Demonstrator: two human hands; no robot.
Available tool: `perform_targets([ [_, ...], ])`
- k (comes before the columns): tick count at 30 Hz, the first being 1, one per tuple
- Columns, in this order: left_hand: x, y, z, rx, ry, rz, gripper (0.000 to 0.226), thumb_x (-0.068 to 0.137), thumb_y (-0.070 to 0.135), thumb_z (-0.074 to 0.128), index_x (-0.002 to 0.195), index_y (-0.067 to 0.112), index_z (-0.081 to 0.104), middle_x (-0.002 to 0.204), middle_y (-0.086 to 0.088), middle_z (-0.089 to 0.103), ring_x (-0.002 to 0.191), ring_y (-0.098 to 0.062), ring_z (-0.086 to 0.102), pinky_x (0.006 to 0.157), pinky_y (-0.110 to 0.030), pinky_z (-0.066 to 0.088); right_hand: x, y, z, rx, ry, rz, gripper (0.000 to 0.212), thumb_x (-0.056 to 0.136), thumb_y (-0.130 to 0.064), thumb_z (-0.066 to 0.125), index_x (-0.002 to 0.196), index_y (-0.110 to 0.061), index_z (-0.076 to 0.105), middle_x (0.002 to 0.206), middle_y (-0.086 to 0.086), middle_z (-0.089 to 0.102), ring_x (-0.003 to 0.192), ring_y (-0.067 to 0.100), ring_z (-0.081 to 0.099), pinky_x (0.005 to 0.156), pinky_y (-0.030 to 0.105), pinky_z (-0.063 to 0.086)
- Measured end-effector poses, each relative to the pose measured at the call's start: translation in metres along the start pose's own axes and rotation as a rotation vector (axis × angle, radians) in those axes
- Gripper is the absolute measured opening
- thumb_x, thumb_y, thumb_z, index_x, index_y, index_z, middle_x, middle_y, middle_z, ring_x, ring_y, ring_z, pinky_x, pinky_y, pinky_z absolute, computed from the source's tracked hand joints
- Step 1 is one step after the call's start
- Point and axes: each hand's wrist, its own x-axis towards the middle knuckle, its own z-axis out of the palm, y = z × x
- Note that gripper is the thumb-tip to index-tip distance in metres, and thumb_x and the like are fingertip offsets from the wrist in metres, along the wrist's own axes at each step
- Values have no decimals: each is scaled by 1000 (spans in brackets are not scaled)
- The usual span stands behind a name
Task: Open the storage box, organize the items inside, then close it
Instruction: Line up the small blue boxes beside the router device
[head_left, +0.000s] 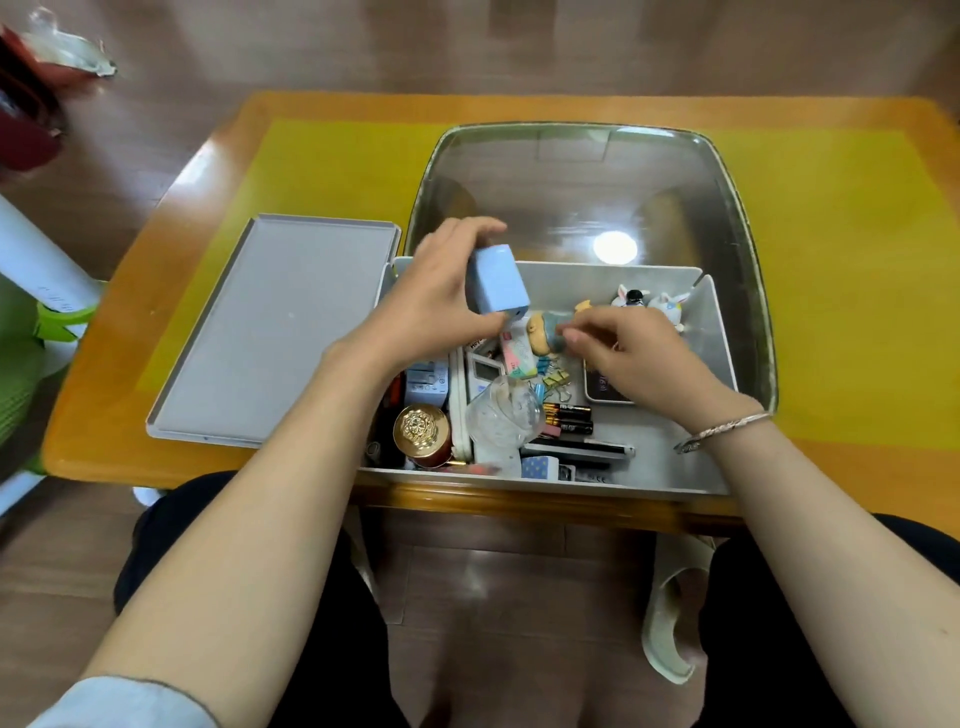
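- While the box stands open, left hand grips a blue block above it.
- Right hand pinches a figurine inside.

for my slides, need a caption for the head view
Left hand lifts a blue block while right hand pinches a figurine in the open storage box.

The surface is a wooden top with an orange-brown border and rounded corners, and a yellow-green mat covers most of its middle. At the centre of the frame a grey rectangular plastic storage box sits on it, at the near edge. Left of the box, touching it, a flat grey rectangular lid lies upside down on the mat.
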Motion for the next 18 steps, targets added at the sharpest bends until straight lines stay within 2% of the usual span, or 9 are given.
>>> perform_targets([
  [4, 0, 9, 6, -19, 7, 82, 76, 70, 17, 76, 135, 20, 39, 125, -3, 45, 115, -22, 44, 99, -39, 40, 2, -6, -5, 157, 17, 76, 34, 98, -29, 45, 91, -7, 69, 81, 5, 71, 73, 17, 65, 72, 34, 52],
  [8, -4, 14, 16, -114, -81, 128, 78, 73, 9, 76, 137, 19, 33, 124, -3, 42, 115, -12, 46, 98, -31, 44, 3, -15, -5, 450, -55, 174, 38, 100, -33, 38, 100, -6, 65, 87, 13, 70, 71, 18, 67, 62, 26, 55],
  [10, -8, 18, 24, -92, -95, 166, 76, 75, 11, 75, 138, 18, 32, 128, -3, 41, 118, -9, 43, 99, -31, 44, 4, -17, -4, 517, -112, 195, 32, 98, -34, 41, 97, -9, 61, 86, 12, 69, 71, 19, 69, 63, 30, 56],
  [14, -12, 21, 40, -42, -32, 263, 75, 76, 16, 76, 139, 14, 34, 132, -4, 42, 120, -11, 43, 99, -37, 44, 2, -16, 0, 813, -155, 324, 24, 95, -27, 51, 114, -13, 50, 85, 4, 69, 77, 25, 71, 63, 40, 60],
  [18, -11, 19, 42, -32, 5, 206, 95, 75, 29, 79, 149, 22, 20, 139, 0, 38, 124, -10, 43, 99, -32, 44, 2, -14, -2, 869, -101, 307, 18, 93, -23, 56, 109, -18, 51, 88, 8, 66, 72, 22, 71, 54, 39, 58],
])
